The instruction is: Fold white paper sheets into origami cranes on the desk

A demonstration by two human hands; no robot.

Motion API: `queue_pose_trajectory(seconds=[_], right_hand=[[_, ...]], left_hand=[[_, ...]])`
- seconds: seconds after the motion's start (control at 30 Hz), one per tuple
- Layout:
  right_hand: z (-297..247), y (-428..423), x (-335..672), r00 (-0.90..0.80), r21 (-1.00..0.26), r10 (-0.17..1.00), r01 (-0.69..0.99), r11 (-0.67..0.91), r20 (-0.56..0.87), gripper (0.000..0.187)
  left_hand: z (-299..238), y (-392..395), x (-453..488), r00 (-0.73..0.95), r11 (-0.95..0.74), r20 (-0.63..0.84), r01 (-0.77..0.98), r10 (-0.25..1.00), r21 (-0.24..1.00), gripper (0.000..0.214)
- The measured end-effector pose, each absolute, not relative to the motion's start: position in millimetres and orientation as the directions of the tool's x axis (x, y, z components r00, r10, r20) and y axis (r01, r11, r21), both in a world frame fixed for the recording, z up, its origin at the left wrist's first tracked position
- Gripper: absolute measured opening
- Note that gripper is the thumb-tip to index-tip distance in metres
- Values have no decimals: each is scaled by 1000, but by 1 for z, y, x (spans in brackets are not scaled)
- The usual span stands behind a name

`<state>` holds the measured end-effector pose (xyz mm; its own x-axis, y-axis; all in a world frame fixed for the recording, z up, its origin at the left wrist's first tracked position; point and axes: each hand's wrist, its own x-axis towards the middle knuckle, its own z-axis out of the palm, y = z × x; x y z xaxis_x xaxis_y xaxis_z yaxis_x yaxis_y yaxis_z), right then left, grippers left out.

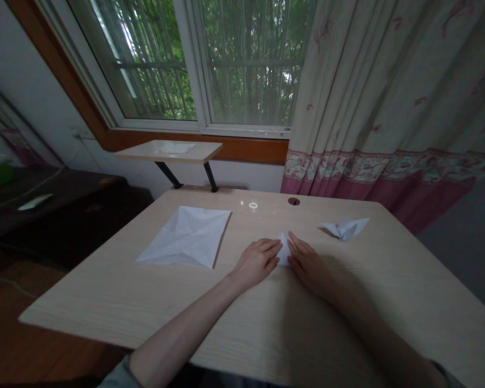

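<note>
On the light wooden table, my left hand and my right hand lie side by side. Both press down on a small folded white paper, most of which they cover. The fingers of both hands are stretched forward and held close together, with their tips on the paper's edges. A larger creased white sheet lies flat to the left of my left hand. A finished folded paper figure rests to the right, beyond my right hand.
A small round hole is in the table near its far edge. A narrow shelf juts out under the window. A flowered curtain hangs at the right. A dark low cabinet stands to the left.
</note>
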<state>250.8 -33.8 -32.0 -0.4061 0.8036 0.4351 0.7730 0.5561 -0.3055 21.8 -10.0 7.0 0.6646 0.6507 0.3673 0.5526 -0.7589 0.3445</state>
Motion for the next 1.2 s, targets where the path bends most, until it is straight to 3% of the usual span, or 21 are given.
queue_pose_trajectory(seconds=[0.63, 0.97, 1.1, 1.2], right_hand=[[-40, -36, 249, -454, -121, 764, 820, 560, 457, 49], [-30, -37, 245, -277, -299, 798, 822, 486, 535, 41], [-18, -39, 242, -190, -392, 835, 815, 427, 516, 21], [-10, -41, 240, -211, -399, 856, 815, 421, 472, 24]], left_hand=[[13, -15, 21, 700, -744, 253, 625, 668, 236, 42], [10, -10, 20, 727, -784, 324, 615, 605, 84, 40], [10, -10, 20, 718, -780, 345, 620, 605, 78, 38], [11, -10, 20, 698, -774, 374, 625, 610, 96, 38]])
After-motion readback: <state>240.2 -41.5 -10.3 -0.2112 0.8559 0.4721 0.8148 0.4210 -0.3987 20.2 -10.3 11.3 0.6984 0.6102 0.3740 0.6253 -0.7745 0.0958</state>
